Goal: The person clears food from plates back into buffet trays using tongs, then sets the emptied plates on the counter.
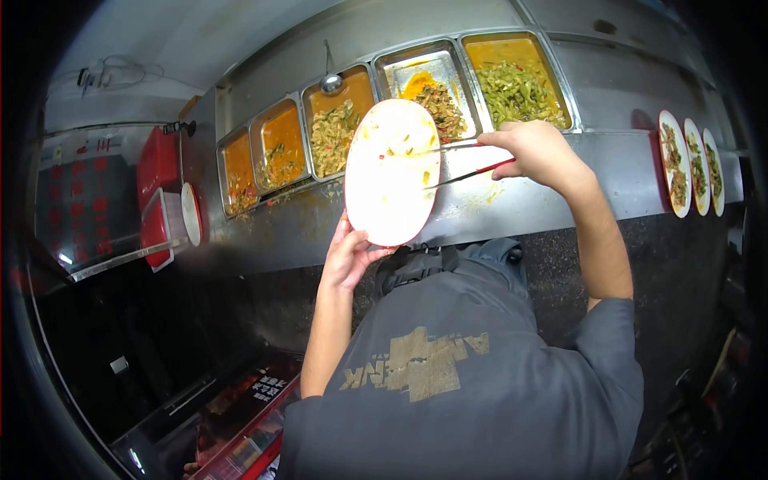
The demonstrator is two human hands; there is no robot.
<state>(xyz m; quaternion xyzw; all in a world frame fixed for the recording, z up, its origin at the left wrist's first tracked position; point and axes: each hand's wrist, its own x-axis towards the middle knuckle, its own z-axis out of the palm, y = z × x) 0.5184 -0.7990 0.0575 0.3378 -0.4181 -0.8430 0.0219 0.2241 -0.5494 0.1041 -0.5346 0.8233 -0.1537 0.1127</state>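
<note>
My left hand [350, 254] grips the lower edge of a white oval plate [392, 192] with a red rim, which has small food scraps and orange sauce stains on it. Closed around the red handles of metal tongs [468, 170] is my right hand [532, 152], to the right of the plate. The tongs' two arms are apart, and their tips are over the plate's right part. Just behind the plate is a metal tray [390, 72] with a heap of chopped food and orange sauce.
Further trays of food, including green vegetables [516, 92], line the steel counter [608, 176]. A ladle [330, 82] rests in one tray. Three filled oval plates [674, 164] stand at the right. At the left are a plate [190, 214] and a red-and-white container [164, 220].
</note>
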